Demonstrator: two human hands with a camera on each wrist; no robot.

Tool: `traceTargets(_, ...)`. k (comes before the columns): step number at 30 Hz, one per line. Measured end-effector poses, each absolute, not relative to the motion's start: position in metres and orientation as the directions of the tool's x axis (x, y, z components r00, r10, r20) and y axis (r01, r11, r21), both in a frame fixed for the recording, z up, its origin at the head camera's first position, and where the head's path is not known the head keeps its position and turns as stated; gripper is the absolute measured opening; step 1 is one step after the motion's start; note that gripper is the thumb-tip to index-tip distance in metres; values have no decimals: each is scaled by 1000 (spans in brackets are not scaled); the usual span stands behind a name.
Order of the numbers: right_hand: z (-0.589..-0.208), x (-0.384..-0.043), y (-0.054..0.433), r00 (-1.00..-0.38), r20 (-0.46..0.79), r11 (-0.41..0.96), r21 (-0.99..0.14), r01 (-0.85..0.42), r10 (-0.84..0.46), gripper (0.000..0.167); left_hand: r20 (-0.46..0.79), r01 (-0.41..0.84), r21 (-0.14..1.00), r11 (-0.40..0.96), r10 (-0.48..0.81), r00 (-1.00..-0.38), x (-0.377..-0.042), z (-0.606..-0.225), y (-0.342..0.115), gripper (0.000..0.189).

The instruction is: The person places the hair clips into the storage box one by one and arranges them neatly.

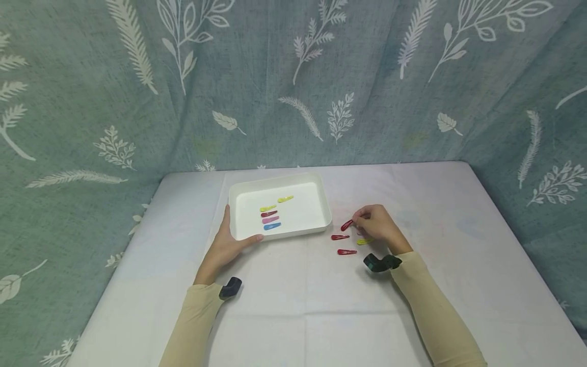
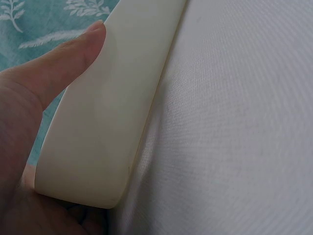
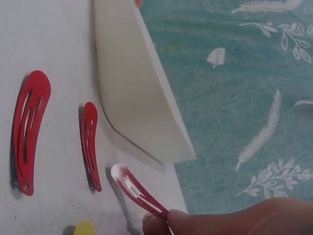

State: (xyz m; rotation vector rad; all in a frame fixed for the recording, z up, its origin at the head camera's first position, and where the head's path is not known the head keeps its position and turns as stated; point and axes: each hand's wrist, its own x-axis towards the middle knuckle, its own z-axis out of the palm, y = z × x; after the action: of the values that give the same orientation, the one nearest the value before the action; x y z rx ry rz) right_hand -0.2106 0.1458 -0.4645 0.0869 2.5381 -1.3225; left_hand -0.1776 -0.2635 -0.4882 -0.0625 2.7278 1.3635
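My left hand [image 1: 225, 246] holds the near left corner of a shallow white tray [image 1: 307, 232], its thumb at the front rim and its fingers along the left side. In the tray lie two yellow hair clips, a red hair clip [image 1: 269, 214], a pink hair clip [image 1: 270, 220] and a blue hair clip [image 1: 272, 226]. Right of the tray, my right hand [image 1: 378, 224] pinches the narrow end of a red snap hair clip [image 3: 139, 193] between thumb and finger. The clip's rounded end points toward the tray.
Two more red hair clips [image 3: 32, 132] lie on the white tablecloth [image 1: 302, 326] below the right hand's clip. A yellow hair clip [image 1: 364, 241] lies under the right hand, partly hidden. Behind the table hangs a green leaf-patterned cloth [image 1: 257, 137].
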Motion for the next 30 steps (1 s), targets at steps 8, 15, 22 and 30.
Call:
traceTargets(8, -462, -210, 150, -960, -277, 535, -816, 219, -30, 19, -97, -73, 800, 596, 8, -995, -176, -488, -264, 140)
traceTargets(15, -455, -208, 153, -961, -273, 478, -850, 222, -40, 22, -105, -84, 793, 603, -1, -994, -176, -487, -263, 141)
traceTargets(22, -445, -212, 150, -953, -291, 409, -882, 233, -84, 25, -68, -44, 811, 584, 19, -998, -177, -488, -264, 141)
traceTargets(30, -434, -219, 140, -953, -268, 326, -921, 211, -139, 29, -54, -31, 821, 569, 24, -998, -177, -487, -264, 141)
